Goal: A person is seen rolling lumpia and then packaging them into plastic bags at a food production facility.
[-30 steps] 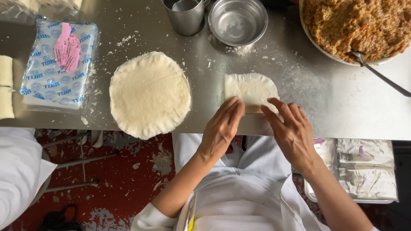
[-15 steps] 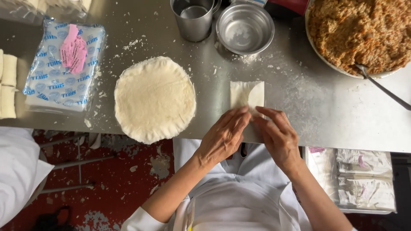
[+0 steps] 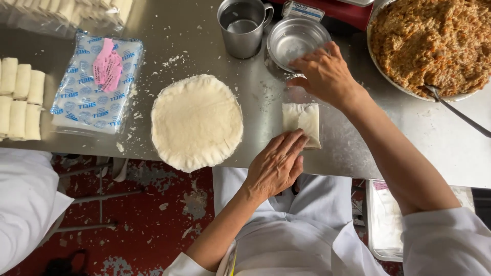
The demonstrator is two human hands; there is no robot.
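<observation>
Left hand (image 3: 276,166) lies flat, fingers straight and together, fingertips pressing the near left edge of the folded wrapper (image 3: 303,122); nothing gripped. Right hand (image 3: 323,74) is loosely open, fingers curved, tips dipping over the rim of the small steel bowl (image 3: 296,41); can't tell if they touch anything inside it. Folded wrapper: pale white dough sheet folded into a rough rectangle, crease down the middle, lying flat on the steel table (image 3: 204,36) near its front edge, just in front of the small steel bowl. Round stack of wrappers (image 3: 197,121) sits left of the folded wrapper, apart from it. Steel mug (image 3: 243,26) is just left of the bowl. Large bowl of brown filling (image 3: 434,43) with a spoon (image 3: 455,110) is to the right. Blue-printed plastic packet (image 3: 97,84) lies left of the round stack, finished rolls (image 3: 20,105) beyond it.
</observation>
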